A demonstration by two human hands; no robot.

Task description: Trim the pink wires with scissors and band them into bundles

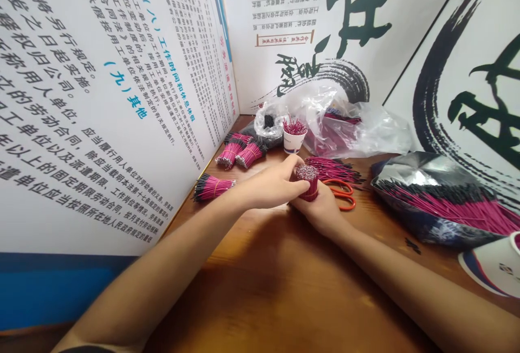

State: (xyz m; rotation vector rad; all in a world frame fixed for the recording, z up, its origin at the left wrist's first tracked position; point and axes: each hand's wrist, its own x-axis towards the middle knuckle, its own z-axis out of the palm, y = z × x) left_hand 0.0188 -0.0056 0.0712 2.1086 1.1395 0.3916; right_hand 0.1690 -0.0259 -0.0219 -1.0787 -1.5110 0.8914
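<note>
My right hand is wrapped round a bundle of short pink wires, held upright on the wooden table with the silver wire tips facing up. My left hand presses against the bundle's left side, fingers curled round it and thumb near the top. Both forearms reach in from the bottom of the view.
Orange-handled scissors lie just right of my hands beside loose pink wires. Tied pink bundles and another bundle lie left, near the printed wall board. A paper cup of wires, clear plastic bags, a dark bag of wires and another cup surround.
</note>
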